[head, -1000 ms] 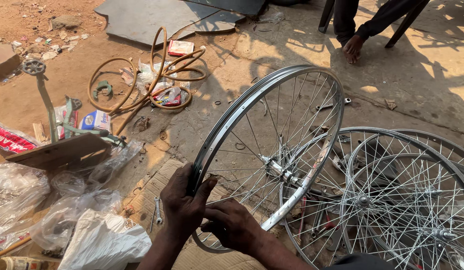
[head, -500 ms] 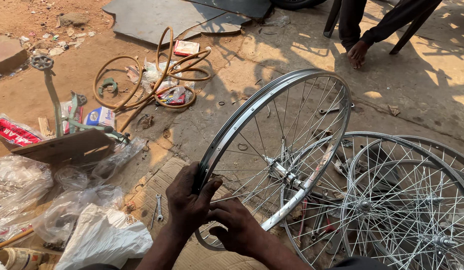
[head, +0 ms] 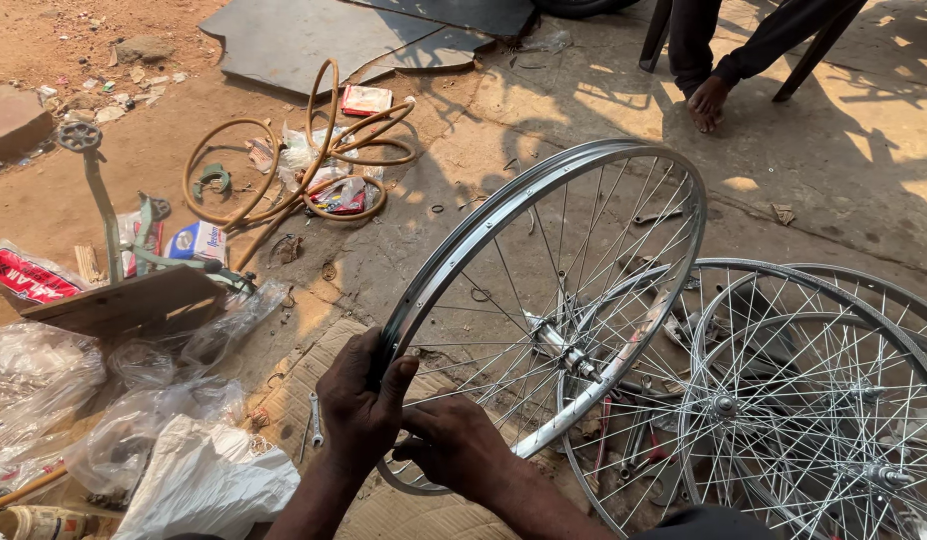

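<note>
- Gripping tight, our left hand [head: 359, 415] wraps its fingers over the near edge of the silver bicycle wheel [head: 544, 310], so that grip is closed on the rim.
- Our right hand [head: 454, 445] sits just beside it, fingers curled in among the spokes at the rim's lowest part; we cannot tell whether they pinch anything small.
- We hold the wheel tilted, its low edge at our hands and its top leaning away over the concrete ground [head: 584, 110], hub [head: 564, 350] near the middle.
- Two more spoked wheels [head: 784, 400] lie flat to the right, partly under the held one.
- A small wrench [head: 315, 420] lies on a woven mat [head: 304, 385] just left of our left hand.
- Coiled tan hose [head: 284, 170] and clear plastic bags [head: 104, 400] lie further left.
- Another person's hand [head: 708, 100] hangs at the far edge.
</note>
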Demonstrator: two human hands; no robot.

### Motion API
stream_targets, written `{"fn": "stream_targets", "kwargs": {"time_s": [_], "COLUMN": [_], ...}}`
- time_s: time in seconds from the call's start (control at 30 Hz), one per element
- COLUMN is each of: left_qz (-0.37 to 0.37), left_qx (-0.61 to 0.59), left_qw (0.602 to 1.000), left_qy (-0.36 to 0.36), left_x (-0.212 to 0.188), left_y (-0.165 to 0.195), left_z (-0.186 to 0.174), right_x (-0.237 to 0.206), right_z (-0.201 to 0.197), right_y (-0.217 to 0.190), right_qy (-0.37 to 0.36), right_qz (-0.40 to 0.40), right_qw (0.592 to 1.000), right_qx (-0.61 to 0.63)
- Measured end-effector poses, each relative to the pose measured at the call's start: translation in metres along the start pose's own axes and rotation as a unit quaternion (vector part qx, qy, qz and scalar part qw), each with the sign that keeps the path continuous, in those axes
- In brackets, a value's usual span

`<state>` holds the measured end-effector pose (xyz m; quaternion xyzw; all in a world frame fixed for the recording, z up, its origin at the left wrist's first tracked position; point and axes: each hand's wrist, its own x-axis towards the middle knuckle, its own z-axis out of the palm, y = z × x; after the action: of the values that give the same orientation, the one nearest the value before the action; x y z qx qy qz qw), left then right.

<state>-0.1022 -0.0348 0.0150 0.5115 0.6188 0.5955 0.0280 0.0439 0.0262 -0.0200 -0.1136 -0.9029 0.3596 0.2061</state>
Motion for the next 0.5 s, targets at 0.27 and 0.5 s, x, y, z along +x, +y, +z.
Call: {"fn": "stream_targets", "kwargs": {"time_s": [0.27,0.5], "left_qz": [0.036,0.020], "left_qx": [-0.056,-0.014], "left_qw": [0.998,1.000], "left_qy": [-0.011,-0.009], "left_x": [-0.005,-0.002], "left_y": [0.003,0.002], "left_z": [0.008,0.007], "right_x": [0.008,0.005], "right_z": [0.019,-0.013], "right_y": [-0.001,0.002], "right_qy": [0.024,-0.085], "right_qz": [-0.020,0.010], "right_qw": [0.981,0.994], "right_qx": [-0.192,0.064]}}
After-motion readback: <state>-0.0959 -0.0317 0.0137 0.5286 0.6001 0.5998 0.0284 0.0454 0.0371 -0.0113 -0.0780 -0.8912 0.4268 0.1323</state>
